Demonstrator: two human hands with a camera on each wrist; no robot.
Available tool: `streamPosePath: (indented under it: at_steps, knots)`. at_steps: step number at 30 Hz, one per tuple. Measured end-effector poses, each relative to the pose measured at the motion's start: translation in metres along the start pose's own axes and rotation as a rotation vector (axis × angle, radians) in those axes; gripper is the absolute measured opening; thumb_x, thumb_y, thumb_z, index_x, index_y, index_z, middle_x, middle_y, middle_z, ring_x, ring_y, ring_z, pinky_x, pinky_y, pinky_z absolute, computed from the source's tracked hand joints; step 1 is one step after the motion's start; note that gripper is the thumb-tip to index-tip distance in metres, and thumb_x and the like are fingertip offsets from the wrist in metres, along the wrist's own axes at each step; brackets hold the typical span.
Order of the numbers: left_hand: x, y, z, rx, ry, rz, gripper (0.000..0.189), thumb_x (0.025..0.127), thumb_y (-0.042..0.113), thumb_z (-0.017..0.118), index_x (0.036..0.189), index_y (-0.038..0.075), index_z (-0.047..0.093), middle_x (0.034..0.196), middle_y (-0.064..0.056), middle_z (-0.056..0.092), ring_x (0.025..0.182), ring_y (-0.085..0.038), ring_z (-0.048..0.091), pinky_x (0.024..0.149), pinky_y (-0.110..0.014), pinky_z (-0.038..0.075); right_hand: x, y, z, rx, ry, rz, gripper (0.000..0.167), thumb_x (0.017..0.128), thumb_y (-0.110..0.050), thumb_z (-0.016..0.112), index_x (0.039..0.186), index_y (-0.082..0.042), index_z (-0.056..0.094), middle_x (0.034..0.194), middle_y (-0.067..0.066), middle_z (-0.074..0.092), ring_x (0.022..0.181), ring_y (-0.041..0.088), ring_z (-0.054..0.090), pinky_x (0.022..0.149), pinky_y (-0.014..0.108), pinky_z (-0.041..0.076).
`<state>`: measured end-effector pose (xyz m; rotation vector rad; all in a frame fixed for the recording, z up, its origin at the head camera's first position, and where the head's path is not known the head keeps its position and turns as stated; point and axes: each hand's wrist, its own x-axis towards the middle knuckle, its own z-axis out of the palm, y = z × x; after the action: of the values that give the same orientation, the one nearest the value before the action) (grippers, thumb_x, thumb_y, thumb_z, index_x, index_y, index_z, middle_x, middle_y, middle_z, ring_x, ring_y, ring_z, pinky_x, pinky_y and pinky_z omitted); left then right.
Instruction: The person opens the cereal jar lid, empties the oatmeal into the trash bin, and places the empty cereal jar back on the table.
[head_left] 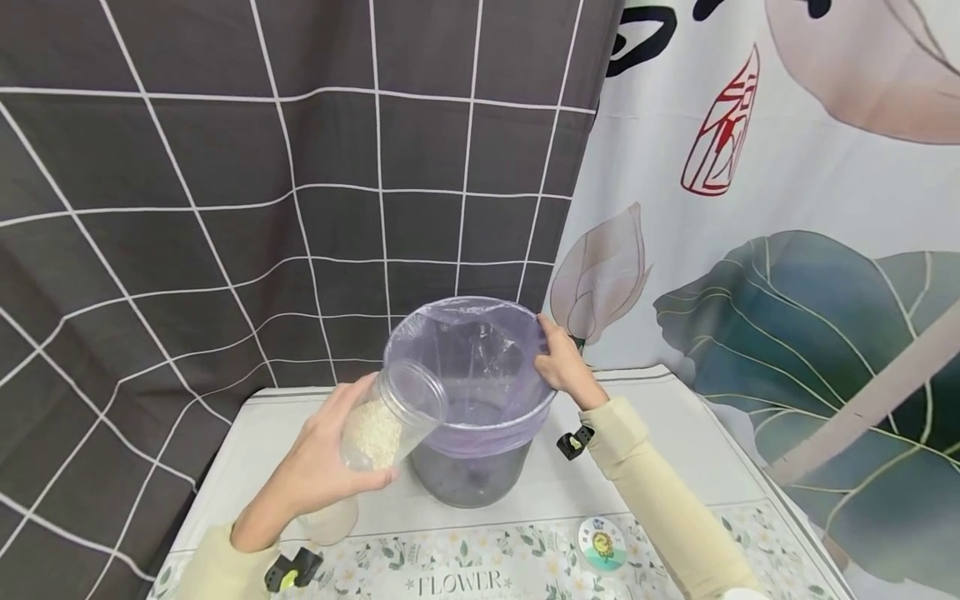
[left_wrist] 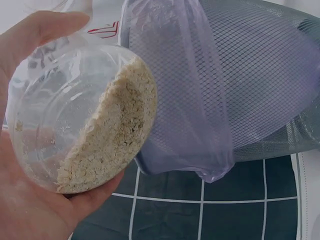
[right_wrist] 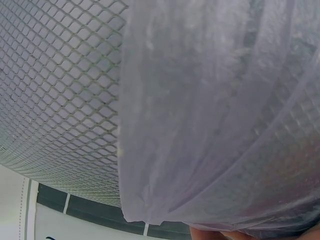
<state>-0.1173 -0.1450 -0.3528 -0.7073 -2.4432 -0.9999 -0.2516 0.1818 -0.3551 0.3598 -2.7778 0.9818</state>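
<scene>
My left hand grips a clear plastic jar, tilted with its mouth at the near left rim of a mesh trash bin. Pale flakes, like oats, lie banked along one side inside the jar. A thin purple bag lines the bin and folds down over its rim. On the bin's right side my right hand holds the rim, fingers over the edge. In the right wrist view the bag and mesh fill most of the frame, and only a bit of the fingers shows at the bottom.
The bin stands on a white table with a flower-printed strip. A round lid with a cartoon picture lies near the front. Below the left wrist sits a pale round object, partly hidden. Dark checked and printed curtains hang behind.
</scene>
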Motion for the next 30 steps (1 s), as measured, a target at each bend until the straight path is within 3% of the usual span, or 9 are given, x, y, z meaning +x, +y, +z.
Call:
streamPosePath:
  at_steps: [10,19,30]
  knots:
    - [0.021,0.003,-0.010,0.097,-0.015,0.004,0.103,0.050,0.029,0.084,0.139,0.016,0.035,0.121,-0.002,0.048,0.108,-0.022,0.050,0.088,-0.046,0.046,-0.001,0.001,0.000,0.000,0.000,0.011,0.077,0.066,0.004,0.044,0.140,0.006,0.025,0.129,0.032,0.041,0.118,0.041,0.040,0.099,0.051,0.036]
    - [0.037,0.012,-0.018,0.309,0.050,0.107,0.098,0.048,0.032,0.079,0.135,0.008,0.041,0.116,-0.008,0.051,0.098,-0.026,0.047,0.081,-0.041,0.039,0.000,0.000,0.001,-0.004,0.007,0.006,0.077,0.066,0.005,0.044,0.140,0.006,0.026,0.128,0.033,0.042,0.118,0.041,0.041,0.098,0.052,0.037]
    - [0.051,0.012,-0.030,0.438,0.061,0.185,0.095,0.047,0.029,0.077,0.132,0.007,0.042,0.113,-0.013,0.051,0.095,-0.032,0.045,0.073,-0.043,0.039,-0.001,0.000,0.002,0.010,0.008,0.015,0.077,0.066,0.005,0.045,0.140,0.005,0.027,0.128,0.032,0.042,0.117,0.041,0.042,0.097,0.052,0.038]
